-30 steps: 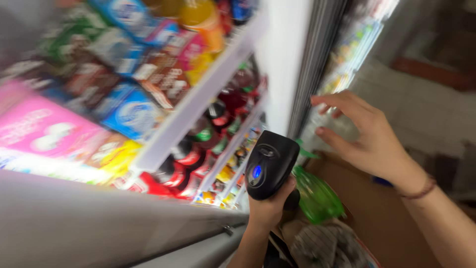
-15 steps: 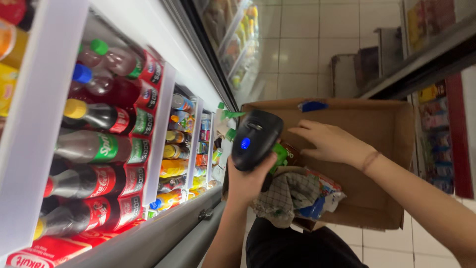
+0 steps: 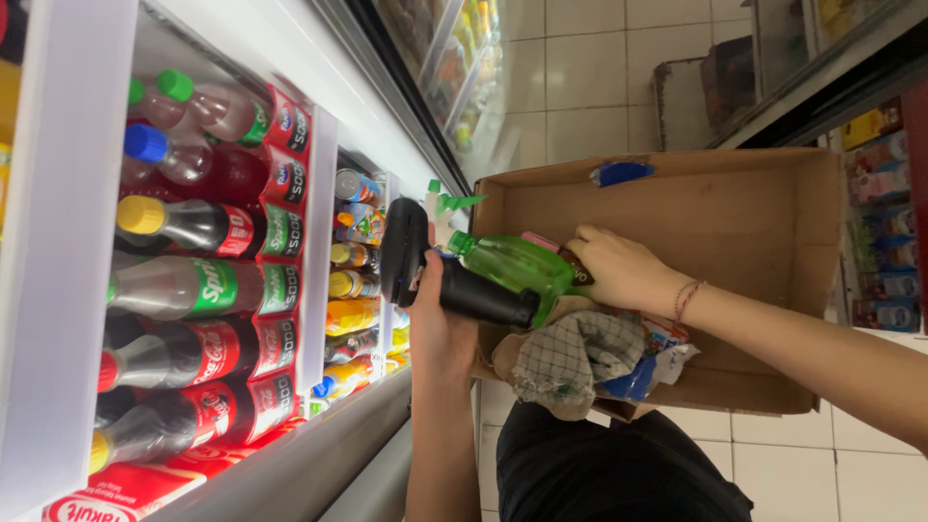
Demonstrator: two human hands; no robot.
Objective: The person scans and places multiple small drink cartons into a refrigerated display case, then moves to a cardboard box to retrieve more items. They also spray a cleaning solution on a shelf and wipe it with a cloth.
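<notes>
We gripped black handheld scanner (image 3: 440, 280) in left hand (image 3: 437, 324), fingers wrapped shut. Right hand (image 3: 623, 273) closed over green spray bottle (image 3: 517, 266) lying in cardboard box (image 3: 735, 208) (long axis toward cooler shelf (image 3: 314, 251)). Right hand nearer bottle; checked cloth (image 3: 575, 358) just below.

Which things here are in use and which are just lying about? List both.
In hand:
black scanner, gripped in the left hand
green spray bottle at the cardboard box, touched by the right hand

Lying about:
checked cloth
blue packets
shelved soda bottles
</notes>
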